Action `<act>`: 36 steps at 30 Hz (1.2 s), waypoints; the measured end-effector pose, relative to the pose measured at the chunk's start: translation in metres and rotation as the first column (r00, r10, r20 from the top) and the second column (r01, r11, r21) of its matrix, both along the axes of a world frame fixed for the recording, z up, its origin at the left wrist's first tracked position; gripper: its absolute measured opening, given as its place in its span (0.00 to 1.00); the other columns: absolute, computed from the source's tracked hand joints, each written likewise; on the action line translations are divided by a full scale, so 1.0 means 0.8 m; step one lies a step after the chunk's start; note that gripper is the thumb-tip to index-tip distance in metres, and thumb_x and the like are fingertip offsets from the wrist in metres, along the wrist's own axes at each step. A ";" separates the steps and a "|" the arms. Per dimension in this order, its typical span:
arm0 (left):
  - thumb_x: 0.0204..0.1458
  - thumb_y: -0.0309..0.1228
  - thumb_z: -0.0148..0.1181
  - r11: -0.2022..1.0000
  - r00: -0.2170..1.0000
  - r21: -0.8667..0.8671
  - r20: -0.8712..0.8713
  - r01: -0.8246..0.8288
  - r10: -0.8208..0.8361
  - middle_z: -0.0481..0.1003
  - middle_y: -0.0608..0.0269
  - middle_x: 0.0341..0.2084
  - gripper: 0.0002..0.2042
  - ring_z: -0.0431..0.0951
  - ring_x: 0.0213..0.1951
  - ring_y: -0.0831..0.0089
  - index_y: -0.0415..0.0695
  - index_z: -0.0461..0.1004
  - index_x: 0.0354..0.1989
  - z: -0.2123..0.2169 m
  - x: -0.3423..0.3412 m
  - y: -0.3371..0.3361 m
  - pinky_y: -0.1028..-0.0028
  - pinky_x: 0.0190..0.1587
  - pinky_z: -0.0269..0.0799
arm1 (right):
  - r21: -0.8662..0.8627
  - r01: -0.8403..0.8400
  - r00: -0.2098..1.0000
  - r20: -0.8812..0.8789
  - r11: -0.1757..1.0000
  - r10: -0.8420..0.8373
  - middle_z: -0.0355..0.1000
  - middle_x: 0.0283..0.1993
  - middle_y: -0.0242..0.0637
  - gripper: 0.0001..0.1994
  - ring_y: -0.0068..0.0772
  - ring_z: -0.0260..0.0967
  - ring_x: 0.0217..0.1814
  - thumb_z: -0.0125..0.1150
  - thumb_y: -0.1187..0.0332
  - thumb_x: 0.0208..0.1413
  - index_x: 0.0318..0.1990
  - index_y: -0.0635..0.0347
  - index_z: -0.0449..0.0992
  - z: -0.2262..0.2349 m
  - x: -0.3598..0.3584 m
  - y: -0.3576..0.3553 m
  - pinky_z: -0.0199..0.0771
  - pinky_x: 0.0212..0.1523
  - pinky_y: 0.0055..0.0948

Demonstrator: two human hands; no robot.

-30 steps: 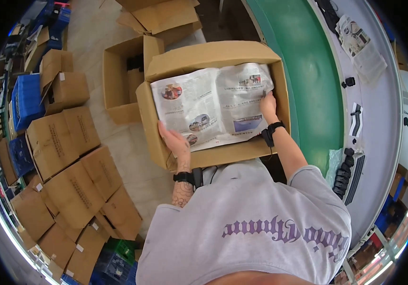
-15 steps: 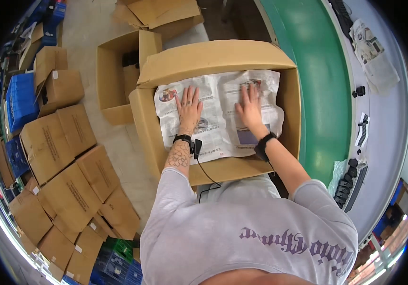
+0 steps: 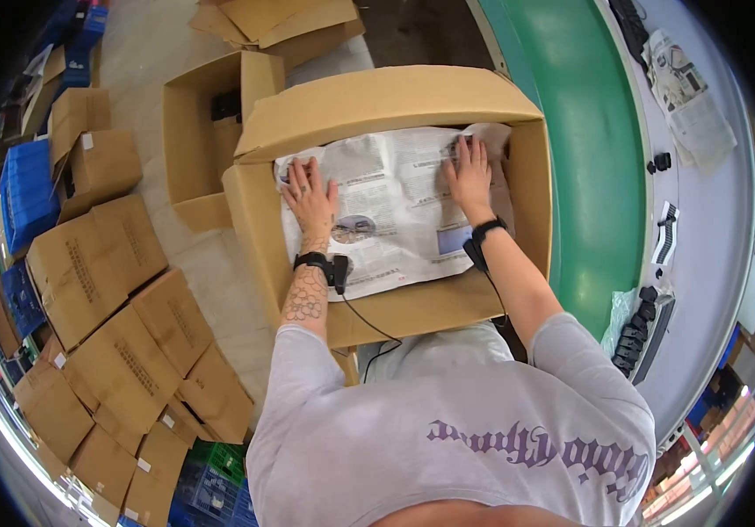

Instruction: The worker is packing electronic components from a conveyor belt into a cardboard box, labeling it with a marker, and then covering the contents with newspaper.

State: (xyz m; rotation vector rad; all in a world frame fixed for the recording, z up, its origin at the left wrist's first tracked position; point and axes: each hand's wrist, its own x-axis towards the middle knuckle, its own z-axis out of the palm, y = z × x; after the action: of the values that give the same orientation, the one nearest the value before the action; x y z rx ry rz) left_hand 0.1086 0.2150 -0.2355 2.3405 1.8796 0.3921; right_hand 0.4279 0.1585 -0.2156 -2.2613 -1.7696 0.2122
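A: where's the paper?
B: printed newspaper sheet (image 3: pixel 395 211), white with small colour pictures, spread flat inside the large open brown cardboard box (image 3: pixel 412 312) at frame centre, near edge lapping over the box's front wall

A: hands?
B: left hand (image 3: pixel 310 195) flat on the sheet's left part, fingers spread wide, palm down, holding nothing. right hand (image 3: pixel 467 174) flat on the sheet's upper right, fingers together-ish and straight, also holding nothing. both pressing the paper, which lies directly under them and between them

A: wrists?
B: black band with small black device on left wrist (image 3: pixel 325 263), thin cable running down from it; black band on right wrist (image 3: pixel 483 235)

A: around?
B: smaller open brown carton (image 3: pixel 193 149) just left of the big box, upper left of centre. stacks of closed brown cartons (image 3: pixel 114 351) lower left. blue plastic crates (image 3: pixel 21 189) far left. green conveyor belt (image 3: pixel 597 149) right of the box, curving up. grey table (image 3: pixel 711 228) at far right with another newspaper (image 3: pixel 685 88) top right
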 end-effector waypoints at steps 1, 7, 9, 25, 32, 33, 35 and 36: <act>0.52 0.46 0.51 1.000 0.999 0.015 -0.033 0.026 -0.026 0.49 0.52 0.67 0.31 0.49 0.66 0.55 0.51 0.57 0.65 0.002 0.007 0.006 0.46 0.62 0.44 | -0.056 0.150 0.985 -0.080 0.987 -0.154 0.49 0.67 0.52 0.31 0.55 0.46 0.69 0.53 0.56 0.54 0.64 0.58 0.56 -0.016 0.016 0.002 0.52 0.64 0.48; 0.53 0.43 0.52 0.994 0.994 -0.002 0.001 0.110 -0.110 0.51 0.54 0.66 0.29 0.50 0.66 0.58 0.50 0.59 0.63 0.018 -0.007 0.003 0.51 0.64 0.44 | -0.331 0.309 0.860 -0.303 0.891 -0.411 0.59 0.59 0.61 0.32 0.60 0.56 0.61 0.44 0.49 0.59 0.63 0.65 0.54 -0.015 0.031 -0.016 0.59 0.59 0.46; 0.53 0.39 0.52 0.990 0.988 0.046 0.072 0.132 -0.135 0.56 0.58 0.64 0.25 0.54 0.65 0.60 0.48 0.63 0.60 0.034 -0.009 -0.002 0.54 0.63 0.47 | -0.069 0.239 0.950 -0.189 0.969 -0.248 0.59 0.58 0.61 0.31 0.59 0.57 0.60 0.50 0.56 0.56 0.63 0.65 0.54 -0.007 0.025 -0.034 0.59 0.59 0.45; 0.46 0.40 0.49 0.455 0.912 -0.883 -0.090 0.113 -0.400 0.77 0.47 0.34 0.16 0.77 0.39 0.50 0.44 0.79 0.34 0.049 -0.105 -0.167 0.58 0.42 0.73 | -0.874 -0.475 0.648 -0.272 0.099 0.711 0.74 0.41 0.43 0.11 0.47 0.72 0.44 0.56 0.71 0.46 0.39 0.58 0.77 0.051 0.035 -0.170 0.73 0.42 0.42; 0.49 0.41 0.46 0.399 0.896 -0.890 0.022 0.219 -0.443 0.76 0.45 0.35 0.18 0.75 0.41 0.49 0.41 0.75 0.39 0.040 -0.097 -0.157 0.57 0.46 0.70 | -0.726 -0.312 0.850 0.075 0.613 0.522 0.69 0.48 0.37 0.10 0.39 0.63 0.56 0.52 0.65 0.54 0.41 0.51 0.75 0.039 0.040 -0.180 0.64 0.48 0.38; 0.49 0.41 0.46 0.405 0.899 -0.889 0.016 0.212 -0.437 0.76 0.45 0.35 0.18 0.75 0.41 0.49 0.41 0.75 0.39 0.026 -0.116 -0.162 0.57 0.46 0.70 | -0.797 -0.255 0.847 0.089 0.547 0.525 0.68 0.50 0.36 0.12 0.39 0.62 0.56 0.52 0.64 0.54 0.45 0.52 0.75 0.040 0.033 -0.174 0.64 0.49 0.37; 0.49 0.41 0.46 0.303 0.813 -0.891 0.113 0.337 -0.571 0.76 0.44 0.36 0.19 0.75 0.42 0.48 0.41 0.75 0.40 0.005 -0.128 -0.169 0.58 0.47 0.70 | -0.831 -0.293 0.734 0.121 0.473 0.668 0.68 0.50 0.37 0.13 0.40 0.64 0.55 0.52 0.64 0.54 0.46 0.52 0.74 0.033 0.038 -0.166 0.65 0.48 0.37; 0.49 0.41 0.46 0.300 0.809 -0.889 0.121 0.347 -0.575 0.76 0.44 0.36 0.19 0.75 0.42 0.48 0.41 0.75 0.40 -0.003 -0.123 -0.168 0.58 0.47 0.70 | -0.868 -0.311 0.602 0.134 0.386 0.787 0.69 0.51 0.37 0.14 0.41 0.65 0.54 0.53 0.63 0.54 0.47 0.52 0.74 0.029 0.045 -0.167 0.66 0.47 0.38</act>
State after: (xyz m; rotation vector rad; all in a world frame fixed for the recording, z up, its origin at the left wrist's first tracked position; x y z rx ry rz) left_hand 0.0103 0.0808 -0.2381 1.9616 0.8680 -0.8018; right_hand 0.4640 0.0247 -0.1923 -2.1107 -3.3584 0.6652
